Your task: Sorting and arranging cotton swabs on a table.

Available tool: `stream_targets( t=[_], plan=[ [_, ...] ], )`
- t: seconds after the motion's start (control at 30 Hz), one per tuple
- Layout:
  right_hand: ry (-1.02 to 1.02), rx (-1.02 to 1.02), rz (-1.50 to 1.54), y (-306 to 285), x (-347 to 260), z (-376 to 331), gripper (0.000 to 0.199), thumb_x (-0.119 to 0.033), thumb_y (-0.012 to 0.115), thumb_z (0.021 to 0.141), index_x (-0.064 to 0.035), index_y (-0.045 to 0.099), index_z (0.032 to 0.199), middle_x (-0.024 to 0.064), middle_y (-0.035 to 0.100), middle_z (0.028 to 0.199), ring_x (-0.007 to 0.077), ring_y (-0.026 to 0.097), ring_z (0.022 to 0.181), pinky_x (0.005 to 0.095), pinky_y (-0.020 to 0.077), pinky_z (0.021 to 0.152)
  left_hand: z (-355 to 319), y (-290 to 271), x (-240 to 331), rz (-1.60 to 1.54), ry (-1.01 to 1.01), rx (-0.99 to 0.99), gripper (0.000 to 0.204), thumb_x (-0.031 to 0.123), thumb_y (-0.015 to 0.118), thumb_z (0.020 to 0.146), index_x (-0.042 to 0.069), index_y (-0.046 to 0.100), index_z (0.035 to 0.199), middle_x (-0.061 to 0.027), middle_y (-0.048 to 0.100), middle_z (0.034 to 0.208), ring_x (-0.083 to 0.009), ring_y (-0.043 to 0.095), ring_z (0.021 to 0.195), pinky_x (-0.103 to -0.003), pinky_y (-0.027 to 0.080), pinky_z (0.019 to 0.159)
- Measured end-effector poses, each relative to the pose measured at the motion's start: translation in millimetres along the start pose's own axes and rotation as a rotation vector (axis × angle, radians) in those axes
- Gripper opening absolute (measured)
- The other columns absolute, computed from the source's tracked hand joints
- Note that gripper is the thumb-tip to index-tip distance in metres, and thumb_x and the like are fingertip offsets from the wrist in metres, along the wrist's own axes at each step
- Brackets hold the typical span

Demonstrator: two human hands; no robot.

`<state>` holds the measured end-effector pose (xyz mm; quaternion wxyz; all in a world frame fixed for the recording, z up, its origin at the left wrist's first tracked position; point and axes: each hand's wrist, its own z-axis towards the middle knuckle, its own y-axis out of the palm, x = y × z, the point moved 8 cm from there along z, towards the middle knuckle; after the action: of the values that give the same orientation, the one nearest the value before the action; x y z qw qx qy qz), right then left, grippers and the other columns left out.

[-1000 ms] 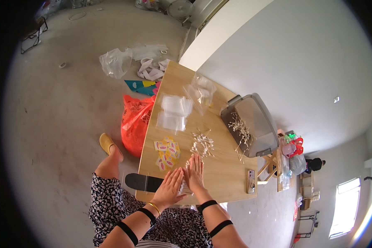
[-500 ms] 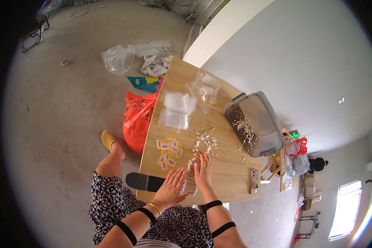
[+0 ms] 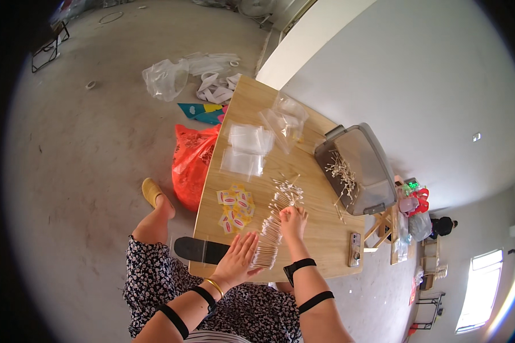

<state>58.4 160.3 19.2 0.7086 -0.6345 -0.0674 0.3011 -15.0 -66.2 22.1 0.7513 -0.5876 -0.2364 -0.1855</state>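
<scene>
A long row of cotton swabs [image 3: 268, 235] lies side by side on the wooden table [image 3: 320, 240], looser and more jumbled at its far end. My left hand [image 3: 238, 257] is open, its straight fingers lying flat along the left side of the near swabs. Beside the row's right side, farther up, my right hand [image 3: 293, 222] has its fingers curled together at the swab tips. What they pinch, if anything, is hidden. Left of the row is a pile of small yellow-and-white packets [image 3: 235, 207]. Stacked clear plastic bags [image 3: 247, 150] lie beyond the packets.
A grey translucent bin [image 3: 373, 166] with loose swabs [image 3: 341, 170] lies tipped at the table's right. A phone [image 3: 355, 249] rests near the right edge. A black strip [image 3: 200, 250] sits at the near left corner. A red bag [image 3: 190, 166] stands on the floor beside the table.
My right hand has moved slightly away and to the right, going from flat, straight fingers against the row to curled ones. My left hand stays in place.
</scene>
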Motion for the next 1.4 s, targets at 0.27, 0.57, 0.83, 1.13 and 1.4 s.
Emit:
stream_targets(
  t=[0.27, 0.57, 0.83, 1.13, 1.4],
  plan=[
    [-0.177, -0.016, 0.012, -13, -30, -6, 0.006, -0.014, 0.074, 0.086, -0.0154, 0.068, 0.089, 0.0067, 0.056, 0.102, 0.0326, 0.052, 0.102, 0.0468, 0.044, 0.093, -4, -1, -5, 0.014, -0.01, 0.001, 0.101, 0.058, 0.062, 0.092, -0.006, 0.02, 0.158, -0.0196, 0.028, 0.164, -0.0304, 0.025, 0.154, -0.047, 0.015, 0.128],
    [-0.187, -0.07, 0.101, -1, -45, -54, 0.05, -0.029, 0.062, 0.099, -0.0022, 0.054, 0.14, 0.0188, 0.045, 0.15, 0.0406, 0.038, 0.142, 0.0514, 0.0316, 0.117, -2, -2, -4, -0.037, -0.021, -0.018, 0.1, 0.057, 0.061, 0.093, -0.005, 0.019, 0.159, -0.0185, 0.027, 0.164, -0.0306, 0.025, 0.154, -0.046, 0.014, 0.129],
    [-0.116, -0.224, -0.092, 44, -38, -57, 0.09, -0.053, 0.05, 0.101, -0.0034, 0.009, 0.163, 0.0243, 0.009, 0.169, 0.0402, 0.009, 0.157, 0.0541, 0.0092, 0.126, 0, -3, -3, -0.069, -0.019, 0.002, 0.101, 0.054, 0.066, 0.09, -0.005, 0.02, 0.158, -0.019, 0.026, 0.165, -0.0295, 0.023, 0.155, -0.046, 0.014, 0.129],
    [-0.154, -0.3, -0.106, 43, -42, -64, 0.092, -0.052, 0.05, 0.102, -0.002, 0.003, 0.163, 0.0253, 0.004, 0.169, 0.0415, 0.005, 0.157, 0.0564, 0.008, 0.126, -2, -8, -4, -0.095, -0.013, 0.033, 0.102, 0.053, 0.067, 0.09, -0.005, 0.019, 0.159, -0.0185, 0.025, 0.165, -0.0287, 0.022, 0.155, -0.045, 0.013, 0.129],
    [-0.227, -0.26, -0.114, 42, -42, -70, 0.09, -0.058, 0.044, 0.102, 0.0003, 0.01, 0.162, 0.025, 0.011, 0.169, 0.0397, 0.008, 0.157, 0.0555, 0.009, 0.126, -3, -5, -5, -0.105, -0.016, 0.044, 0.102, 0.053, 0.067, 0.09, -0.005, 0.019, 0.159, -0.0183, 0.023, 0.166, -0.0291, 0.022, 0.155, -0.045, 0.013, 0.129]
  ],
)
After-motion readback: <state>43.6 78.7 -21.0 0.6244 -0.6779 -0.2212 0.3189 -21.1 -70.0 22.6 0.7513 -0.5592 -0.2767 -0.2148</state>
